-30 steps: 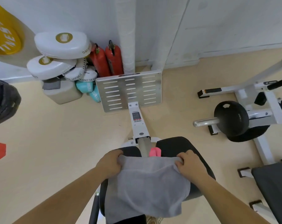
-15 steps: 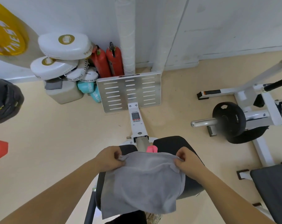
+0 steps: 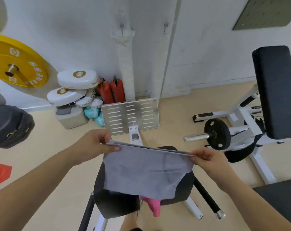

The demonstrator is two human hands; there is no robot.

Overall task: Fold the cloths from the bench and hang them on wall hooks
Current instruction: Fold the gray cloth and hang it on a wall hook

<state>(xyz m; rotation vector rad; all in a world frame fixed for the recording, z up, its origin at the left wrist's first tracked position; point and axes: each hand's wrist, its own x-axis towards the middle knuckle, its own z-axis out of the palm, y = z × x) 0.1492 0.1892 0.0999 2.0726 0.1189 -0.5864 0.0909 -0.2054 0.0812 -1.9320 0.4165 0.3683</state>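
A grey cloth point(image 3: 146, 172) hangs doubled over in the air above the black bench pad point(image 3: 116, 204). My left hand point(image 3: 93, 145) pinches its top left corner and my right hand point(image 3: 206, 159) pinches the top right corner, with the upper edge stretched taut between them. A pink cloth point(image 3: 152, 205) lies on the bench under the grey cloth, partly hidden by it. Two wall hooks point(image 3: 121, 27) point(image 3: 165, 26) are on the white wall ahead, both bare.
A slotted metal footplate point(image 3: 130, 115) stands ahead on the floor. White pads point(image 3: 78, 79) and red extinguishers point(image 3: 111, 91) are stacked by the wall. A yellow weight plate point(image 3: 16, 62) is at left, a white weight machine with a black plate point(image 3: 217, 134) at right.
Both hands lifted the grey cloth off the bench and pulled its top edge taut. The view tilted up, bringing the wall hooks into sight and uncovering the pink cloth.
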